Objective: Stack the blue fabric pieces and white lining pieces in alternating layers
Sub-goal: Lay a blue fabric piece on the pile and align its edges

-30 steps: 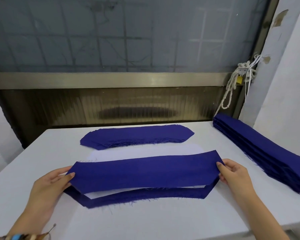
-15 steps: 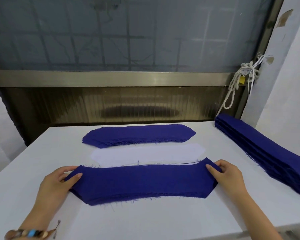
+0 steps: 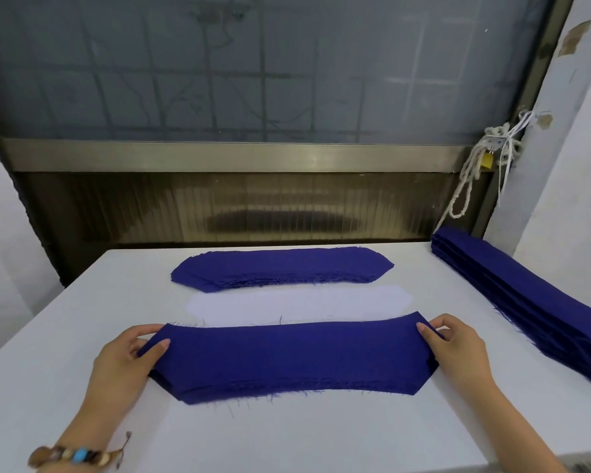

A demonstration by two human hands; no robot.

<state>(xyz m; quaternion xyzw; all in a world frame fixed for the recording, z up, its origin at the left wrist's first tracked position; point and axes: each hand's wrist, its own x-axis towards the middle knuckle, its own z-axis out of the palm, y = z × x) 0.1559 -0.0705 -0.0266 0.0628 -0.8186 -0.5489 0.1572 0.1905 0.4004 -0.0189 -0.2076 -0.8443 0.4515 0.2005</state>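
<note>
Blue fabric stack (image 3: 287,358) on table (image 3: 287,438), left hand (image 3: 127,361) pinching one end, right hand (image 3: 456,348) pinching the other

Table (image 3: 82,353), 3 blue stacks (image 3: 280,268), white lining (image 3: 297,303)

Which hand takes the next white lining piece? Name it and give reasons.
Right, probably. The right hand and left hand each pinch an end of the top blue fabric piece, but the white lining pieces end nearer the right one.
</note>
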